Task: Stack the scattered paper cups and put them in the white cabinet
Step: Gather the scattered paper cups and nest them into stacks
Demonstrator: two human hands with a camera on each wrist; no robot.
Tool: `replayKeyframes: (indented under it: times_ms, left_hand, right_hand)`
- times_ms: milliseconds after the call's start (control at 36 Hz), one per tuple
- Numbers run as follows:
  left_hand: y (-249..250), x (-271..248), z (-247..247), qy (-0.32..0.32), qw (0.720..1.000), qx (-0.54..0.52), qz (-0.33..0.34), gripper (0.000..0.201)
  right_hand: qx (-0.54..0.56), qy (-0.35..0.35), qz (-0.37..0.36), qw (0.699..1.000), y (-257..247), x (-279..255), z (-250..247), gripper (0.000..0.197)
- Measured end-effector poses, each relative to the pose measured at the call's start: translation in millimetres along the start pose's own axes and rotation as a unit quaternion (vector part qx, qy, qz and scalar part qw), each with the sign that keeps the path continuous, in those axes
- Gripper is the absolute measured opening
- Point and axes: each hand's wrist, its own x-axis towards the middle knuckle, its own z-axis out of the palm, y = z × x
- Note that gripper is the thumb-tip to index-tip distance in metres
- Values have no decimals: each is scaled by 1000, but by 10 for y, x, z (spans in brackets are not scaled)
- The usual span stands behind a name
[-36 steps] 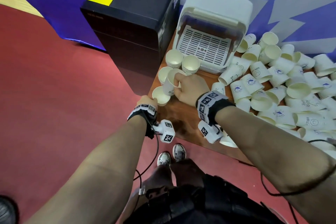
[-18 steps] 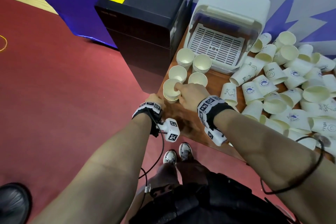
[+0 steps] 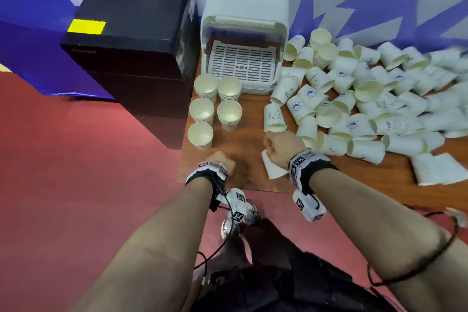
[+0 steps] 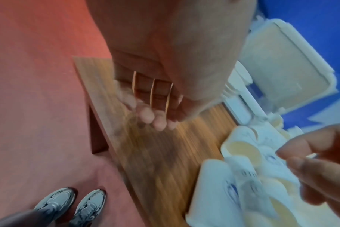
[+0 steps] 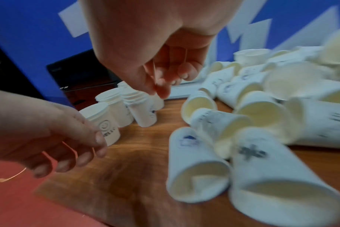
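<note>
Several upright stacks of white paper cups (image 3: 215,106) stand in two rows at the table's left end; the nearest one (image 3: 200,134) stands free. A big heap of scattered cups (image 3: 354,109) lies on its side to the right. The white cabinet (image 3: 244,15) sits at the back with its lid up and its slatted tray bare. My left hand (image 3: 222,161) hovers at the front edge, fingers relaxed and empty (image 4: 155,118). My right hand (image 3: 278,143) hangs loosely curled and empty (image 5: 171,79) at the heap's near left edge, over a lying cup (image 3: 272,170).
A black box-like unit (image 3: 131,33) with a yellow label stands against the table's left side. The wooden table (image 3: 240,147) ends just before my shoes (image 3: 238,218); red floor lies to the left. A blue and white wall runs behind.
My right hand let go of the cup it was setting onto the nearest stack and moved right to the heap. My left hand released that stack and drew back to the front edge.
</note>
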Motion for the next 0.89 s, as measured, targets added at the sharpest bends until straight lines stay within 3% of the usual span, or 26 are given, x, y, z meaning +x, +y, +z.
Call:
replayKeyframes:
  times_ms: [278,417,639,778,889]
  left_hand:
    - [912,-234,501,32,978,166,121,24]
    - [1290,-355,756,60,966,196,157,23]
    - [1896,-428,1380,105,956,220,161,26]
    - [2155,-451,1774,127,962,222,93,22]
    - [2274,-432,2069,154,961,224,45,33]
  right_hand:
    - [37,43,190,980,1158,-934,33,23]
    - [68,63,257,962,1649,-1187,18,21]
    - [96,90,231,964,2512,-1284,-2,19]
    - [122,20,199,972,3106,-1295,13,29]
    - [148,35,187,971,3495,-1401,45,24]
